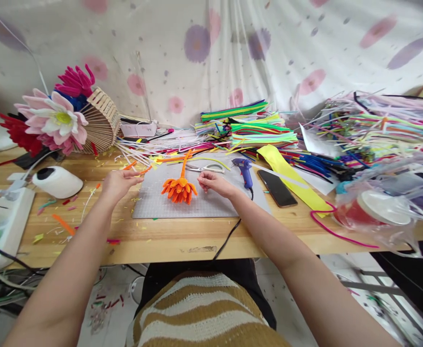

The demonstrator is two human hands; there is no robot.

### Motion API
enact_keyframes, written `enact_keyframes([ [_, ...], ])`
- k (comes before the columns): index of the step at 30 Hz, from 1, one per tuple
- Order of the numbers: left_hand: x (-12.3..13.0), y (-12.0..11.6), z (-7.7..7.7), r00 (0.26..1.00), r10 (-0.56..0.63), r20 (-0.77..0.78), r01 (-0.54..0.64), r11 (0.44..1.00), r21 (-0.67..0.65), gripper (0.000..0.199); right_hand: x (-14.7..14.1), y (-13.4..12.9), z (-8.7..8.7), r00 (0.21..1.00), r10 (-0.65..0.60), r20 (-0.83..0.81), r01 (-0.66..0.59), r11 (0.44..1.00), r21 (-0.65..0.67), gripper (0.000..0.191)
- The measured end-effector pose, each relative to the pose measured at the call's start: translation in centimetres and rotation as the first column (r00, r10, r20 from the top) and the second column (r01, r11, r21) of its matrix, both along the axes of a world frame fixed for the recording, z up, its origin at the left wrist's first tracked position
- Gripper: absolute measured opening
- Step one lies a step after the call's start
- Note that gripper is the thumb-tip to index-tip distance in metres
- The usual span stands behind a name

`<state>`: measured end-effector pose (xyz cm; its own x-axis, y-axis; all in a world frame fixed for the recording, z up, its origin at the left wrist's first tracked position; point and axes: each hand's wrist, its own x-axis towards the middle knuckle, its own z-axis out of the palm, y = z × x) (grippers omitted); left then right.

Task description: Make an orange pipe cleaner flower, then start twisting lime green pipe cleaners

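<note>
At the near edge of the wooden table [182, 241], a black cord [227, 237] hung over the side, leading up to the blue glue gun [246, 172]. Beyond that edge, the gray cutting mat [153, 208] lay flat. On it, between your hands, rested the orange chenille flower [179, 191], petals toward you and stem pointing to the far side.

Your left hand [119, 185] was over the mat's left edge, just beside orange chenille pieces [145, 170]; its fingers were extended with the tips close together, and whether they gripped a piece could not be told. Your right hand [214, 184] was just right of the flower, fingers curled inward; whether they were closed or held anything could not be told.

The white spool [57, 182] lay to the left; the glue gun and black phone [277, 188] lay to the right. Scissors [213, 168] rested on the mat's far part. Farther back were the wooden fan [101, 120] with fuzzy flowers [61, 118] at left, bundled chenille stems [262, 132] at center, and the patterned curtain [160, 38] behind.
</note>
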<state>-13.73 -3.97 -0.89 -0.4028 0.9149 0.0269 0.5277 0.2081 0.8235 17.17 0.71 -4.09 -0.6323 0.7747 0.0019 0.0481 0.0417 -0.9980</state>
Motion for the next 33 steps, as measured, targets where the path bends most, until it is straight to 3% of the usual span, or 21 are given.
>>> enact_keyframes([
  [4, 0.4, 0.8, 0.0, 0.981, 0.050, -0.190, -0.047, 0.999, 0.019, 0.026, -0.1, 0.3, 0.1, 0.999, -0.023, -0.029, 0.023, 0.999, -0.024, 0.038],
  [7, 1.0, 1.2, 0.2, 0.942, 0.106, -0.317, -0.040, 0.977, 0.208, 0.024, -0.3, 0.4, 0.1, 0.999, -0.025, -0.032, 0.025, 1.000, 0.001, 0.037],
  [9, 1.8, 1.5, 0.3, 0.926, 0.100, -0.365, 0.025, 0.946, 0.323, 0.015, -0.4, 0.4, 0.3, 0.999, -0.031, -0.016, 0.032, 0.999, 0.030, 0.036],
  [11, 3.2, 1.8, 0.7, 0.923, 0.024, -0.383, 0.112, 0.938, 0.327, 0.009, -0.7, 0.3, 0.7, 0.999, -0.044, 0.007, 0.044, 0.998, 0.053, 0.036],
  [14, 6.4, 2.2, 1.6, 0.930, -0.151, -0.334, 0.228, 0.952, 0.205, 0.019, -1.2, 0.3, 1.4, 0.998, -0.053, 0.046, 0.049, 0.995, 0.081, 0.036],
  [16, 8.8, 2.3, 2.3, 0.900, -0.280, -0.335, 0.341, 0.929, 0.140, 0.020, -1.5, 0.5, 1.7, 0.997, -0.059, 0.059, 0.053, 0.994, 0.095, 0.036],
  [19, 11.4, 2.3, 3.2, 0.792, -0.467, -0.394, 0.522, 0.852, 0.039, 0.018, -1.9, 0.8, 2.0, 0.996, -0.068, 0.052, 0.061, 0.990, 0.123, 0.035],
  [22, 12.2, 2.4, 3.5, 0.617, -0.573, -0.540, 0.669, 0.743, -0.023, 0.019, -1.9, 1.2, 2.1, 0.995, -0.053, 0.080, 0.043, 0.991, 0.126, 0.035],
  [28, 11.7, 3.3, 3.2, 0.325, -0.599, -0.732, 0.815, 0.570, -0.105, 0.021, -1.6, 1.9, 2.4, 0.988, 0.027, 0.151, -0.040, 0.996, 0.083, 0.032],
  [33, 11.7, 3.9, 3.7, 0.231, -0.562, -0.794, 0.852, 0.511, -0.114, 0.020, -1.7, 2.1, 3.4, 0.984, 0.072, 0.162, -0.087, 0.992, 0.092, 0.027],
])
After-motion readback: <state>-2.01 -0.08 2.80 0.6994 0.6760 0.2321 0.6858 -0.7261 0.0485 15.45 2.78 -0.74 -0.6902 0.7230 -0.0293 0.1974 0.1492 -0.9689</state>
